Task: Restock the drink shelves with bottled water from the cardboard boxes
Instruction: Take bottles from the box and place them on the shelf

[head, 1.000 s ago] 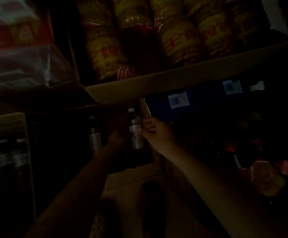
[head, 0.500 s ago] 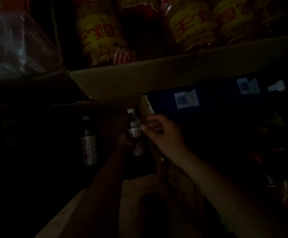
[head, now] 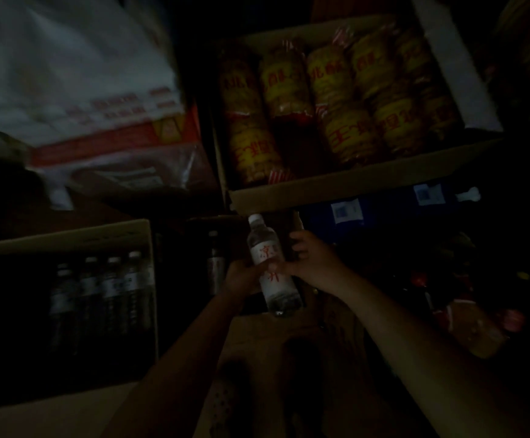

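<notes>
Both hands clasp one water bottle (head: 271,267): the left hand (head: 243,278) wraps its fingers round the lower body from the left, and the right hand (head: 312,263) pinches the label with thumb in front and fingers curled behind. Half a second ago the bottle stood deep in the dark gap under the snack box; now it is lifted out toward the camera, tilted with its white cap up and to the left, its base clear of anything beneath. That suggests one bottle is freed and ready to be carried to a shelf, with most of the restocking left to do. Largest in view is a pale, blurred carton (head: 77,74) at upper left, then the open cardboard box of yellow snack packs (head: 336,188), then the cardboard box at left (head: 67,238) with a row of capped water bottles (head: 112,282) standing inside. Another bottle (head: 214,263) stands in shadow just left of the hands. The scene is very dim: the drink shelves themselves cannot be made out, and the red-capped items at far right are too dark to name.
</notes>
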A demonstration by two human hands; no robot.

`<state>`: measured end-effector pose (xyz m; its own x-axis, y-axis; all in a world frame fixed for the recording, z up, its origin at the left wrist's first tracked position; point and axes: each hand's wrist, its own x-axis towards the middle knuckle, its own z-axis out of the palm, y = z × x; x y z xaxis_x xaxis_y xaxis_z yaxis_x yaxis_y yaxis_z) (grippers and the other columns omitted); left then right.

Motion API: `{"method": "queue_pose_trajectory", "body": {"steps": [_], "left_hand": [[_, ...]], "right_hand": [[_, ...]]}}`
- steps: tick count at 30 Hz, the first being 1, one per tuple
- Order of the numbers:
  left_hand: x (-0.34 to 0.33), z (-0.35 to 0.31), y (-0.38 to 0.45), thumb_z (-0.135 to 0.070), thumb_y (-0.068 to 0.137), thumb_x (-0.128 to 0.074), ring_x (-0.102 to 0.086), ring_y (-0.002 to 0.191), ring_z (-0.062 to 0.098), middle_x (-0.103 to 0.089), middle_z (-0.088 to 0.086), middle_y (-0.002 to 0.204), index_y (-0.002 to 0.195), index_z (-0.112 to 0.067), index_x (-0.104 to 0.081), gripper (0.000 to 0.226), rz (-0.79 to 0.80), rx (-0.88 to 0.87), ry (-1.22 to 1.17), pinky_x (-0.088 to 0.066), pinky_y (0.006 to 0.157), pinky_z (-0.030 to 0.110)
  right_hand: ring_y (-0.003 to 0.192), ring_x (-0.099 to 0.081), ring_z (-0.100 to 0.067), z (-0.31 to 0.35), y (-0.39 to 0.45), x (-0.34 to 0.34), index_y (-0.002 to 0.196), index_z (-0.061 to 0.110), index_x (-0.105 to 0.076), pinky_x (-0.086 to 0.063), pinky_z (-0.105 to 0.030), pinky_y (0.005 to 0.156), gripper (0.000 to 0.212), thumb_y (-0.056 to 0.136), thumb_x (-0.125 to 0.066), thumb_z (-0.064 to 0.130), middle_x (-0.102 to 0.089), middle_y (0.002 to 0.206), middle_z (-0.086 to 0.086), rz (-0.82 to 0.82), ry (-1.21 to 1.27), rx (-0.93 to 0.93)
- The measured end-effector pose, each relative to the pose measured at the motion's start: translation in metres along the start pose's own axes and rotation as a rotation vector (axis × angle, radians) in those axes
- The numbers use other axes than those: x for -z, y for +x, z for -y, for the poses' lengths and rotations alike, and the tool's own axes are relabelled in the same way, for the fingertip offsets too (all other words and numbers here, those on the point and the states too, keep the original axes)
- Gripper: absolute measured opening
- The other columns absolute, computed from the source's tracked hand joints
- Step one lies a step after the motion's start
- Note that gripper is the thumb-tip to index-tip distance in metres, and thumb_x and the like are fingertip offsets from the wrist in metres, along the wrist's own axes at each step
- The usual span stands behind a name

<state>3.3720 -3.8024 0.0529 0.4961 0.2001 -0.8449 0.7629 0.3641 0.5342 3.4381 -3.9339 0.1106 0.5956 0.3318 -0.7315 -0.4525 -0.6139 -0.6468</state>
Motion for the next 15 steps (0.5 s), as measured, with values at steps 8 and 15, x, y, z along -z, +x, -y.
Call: {"method": "queue_pose_trajectory", "body": {"steps": [8, 15], "left_hand": [[0.0, -0.101, -0.133, -0.015, 0.073, -0.08, -0.071, 0.09, 0.027, -0.071, 0.015, 0.102, 0.107, -0.001, -0.064, 0.04, 0.155, -0.116, 0.052, -0.059, 0.075, 0.039], [-0.011, -0.237, -0.253, -0.013, 0.075, -0.079, -0.068, 0.1, 0.027, -0.067, 0.014, 0.113, 0.108, -0.007, -0.062, 0.038, 0.262, -0.309, 0.243, -0.056, 0.086, 0.041]], "right_hand": [[0.11, -0.056, -0.011, 0.091, -0.109, 0.016, 0.144, 0.018, -0.027, -0.05, -0.019, 0.071, 0.096, 0.068, -0.085, 0.015, -0.054, 0.129, 0.001, 0.109, -0.023, 0.002], [0.089, -0.065, 0.007, 0.193, -0.217, 0.067, 0.111, 0.026, -0.058, -0.05, -0.009, 0.066, 0.05, 0.075, -0.077, -0.001, -0.067, 0.099, 0.013, 0.084, 0.115, 0.242]]}}
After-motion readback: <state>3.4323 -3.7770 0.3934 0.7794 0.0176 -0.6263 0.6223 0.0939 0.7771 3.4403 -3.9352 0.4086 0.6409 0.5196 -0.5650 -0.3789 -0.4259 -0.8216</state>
